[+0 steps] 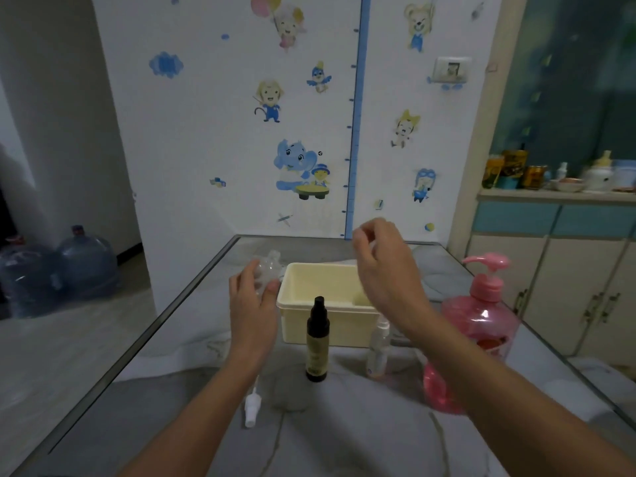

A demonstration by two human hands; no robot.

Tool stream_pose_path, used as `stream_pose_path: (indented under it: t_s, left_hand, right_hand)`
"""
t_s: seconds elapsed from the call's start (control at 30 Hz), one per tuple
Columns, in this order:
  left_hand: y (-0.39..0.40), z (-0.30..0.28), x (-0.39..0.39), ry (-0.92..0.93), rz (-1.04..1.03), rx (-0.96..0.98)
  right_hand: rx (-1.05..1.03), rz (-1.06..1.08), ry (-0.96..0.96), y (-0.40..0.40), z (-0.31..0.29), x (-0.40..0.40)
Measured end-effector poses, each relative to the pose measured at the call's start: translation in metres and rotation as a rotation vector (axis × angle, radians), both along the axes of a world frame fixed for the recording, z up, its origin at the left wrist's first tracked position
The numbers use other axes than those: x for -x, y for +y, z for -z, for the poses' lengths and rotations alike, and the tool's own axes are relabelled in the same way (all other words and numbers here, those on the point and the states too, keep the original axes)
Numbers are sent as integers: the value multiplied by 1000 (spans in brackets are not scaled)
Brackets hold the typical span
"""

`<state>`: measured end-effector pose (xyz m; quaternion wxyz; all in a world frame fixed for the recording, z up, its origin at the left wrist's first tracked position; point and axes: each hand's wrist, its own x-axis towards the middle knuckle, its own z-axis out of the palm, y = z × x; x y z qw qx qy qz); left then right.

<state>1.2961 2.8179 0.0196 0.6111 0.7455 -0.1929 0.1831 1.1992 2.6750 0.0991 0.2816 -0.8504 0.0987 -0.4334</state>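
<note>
**Hold the little bottle steady before anything goes in**

On the near left of the table (192, 401) lies a white spray top (252, 407), flat on its side. It touches nothing else. I think it belongs on the bottle that is being held, so it should stay where it can be reached.

Just above it, the left hand (253, 304) is wrapped around a little clear bottle (266, 268). The fingers and thumb curl round its sides. The bottle is up off the table, just beside the left edge of the cream tub (299, 325). It is blurry, so I cannot tell if its neck is open.

A good grip here is low on the bottle, with the neck free and pointing straight up. Holding it over the tub would be smart, so drips land inside and not on the table.

In front of the tub stands a dark bottle (317, 339) with a black top. A small spray bottle (378, 349) stands near it, to the right. Both are upright and easy to knock with an arm, so moves should be slow.

The right hand (385, 270) is up in the air above the tub. Its fingers are curled and the tips are close together. It is too blurry to tell if it pinches anything.

At the far right stands a big pink pump bottle (481, 321), partly behind the right arm.
</note>
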Motion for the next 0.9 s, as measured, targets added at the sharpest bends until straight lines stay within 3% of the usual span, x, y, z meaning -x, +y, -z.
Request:
stream_pose_path:
  t_s: [0.2,0.37,0.53,0.9]
  left_hand:
    - [-37,-53,20,-111,153,15]
    - [-72,-67,50,-150,322,-49]
    - [-99,-65,78,-96,595,-205]
    - [-130,-52,92,-86,635,-321]
  right_hand:
    - [-264,161,-133,-73,-59,31]
    - [-365,310,96,-120,-61,50]
    - [-583,235,241,-135,-43,62]
    - [-645,95,303,-140,-31,63]
